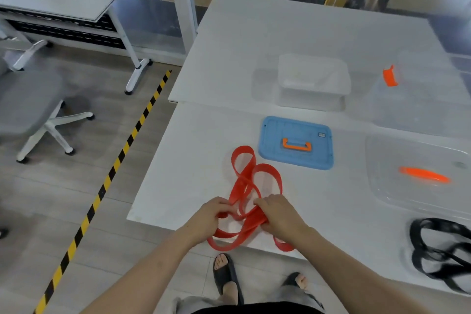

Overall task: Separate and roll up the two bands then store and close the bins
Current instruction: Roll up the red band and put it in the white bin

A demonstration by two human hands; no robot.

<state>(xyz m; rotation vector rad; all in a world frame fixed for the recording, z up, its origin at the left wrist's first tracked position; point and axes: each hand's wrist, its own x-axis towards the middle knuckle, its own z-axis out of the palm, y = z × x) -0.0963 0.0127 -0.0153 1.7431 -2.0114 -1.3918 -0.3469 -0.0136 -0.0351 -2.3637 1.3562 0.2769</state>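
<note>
- Sprawling in loose, crossed loops near the table's front edge, the red band is lying partly on the top and partly off it: two loops are reaching back toward the blue lid, and two more are hanging over the front edge, above the floor.
- Pinching the band where the loops are crossing, the left hand is closing narrow on a strand on the left of the tangle, and the right hand is bunching a thick fold of strands on the right; the band is running straight between the two hands and both are touching it.
- Risking a tighter knot: if the hands are pulling apart while the loops are still crossing, I judge the twist is likely cinching instead of opening.
- Risking a drop: the overhanging loops are dragging weight off the edge, so a loosened grip could let the band slide to the floor.
- Risking a sloppy roll: any twist left in the strap is likely making the coil spring open in a bin.
- Lying well apart at the front right corner, the black band is already free of the red one, though blurred and close to the edge itself.
- Standing open farther back, the small bin and the large bin are waiting, with the clear lid lying beside the blue one.
</note>
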